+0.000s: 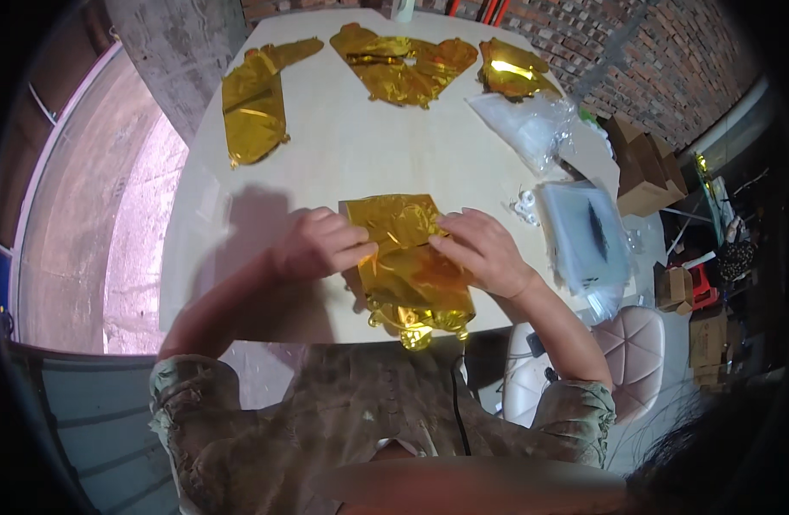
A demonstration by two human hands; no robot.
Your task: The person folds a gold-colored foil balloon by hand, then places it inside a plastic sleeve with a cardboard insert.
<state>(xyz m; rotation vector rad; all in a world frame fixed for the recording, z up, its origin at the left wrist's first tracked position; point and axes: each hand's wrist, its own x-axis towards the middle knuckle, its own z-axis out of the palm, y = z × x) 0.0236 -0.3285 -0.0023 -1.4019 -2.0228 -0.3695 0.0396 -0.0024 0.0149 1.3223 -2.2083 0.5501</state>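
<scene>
A flat, folded gold foil balloon (403,279) lies at the table's near edge, its small rounded tabs hanging slightly over that edge. My left hand (324,244) is closed on its left margin, the thumb and forefinger pinching the foil. On the opposite margin, the fingers of my right hand (482,254) are also closed, thumb and forefinger gripping near a crosswise fold. The upper part of the foil spreads flat on the table between both hands.
More gold foil balloons lie at the far side: one left (255,107), one in the middle (403,69), one right (516,69). Clear plastic bags (525,129), a stack of clear sleeves (586,236) and small white rolls (524,206) are at the right. A cushioned chair (630,360) stands below.
</scene>
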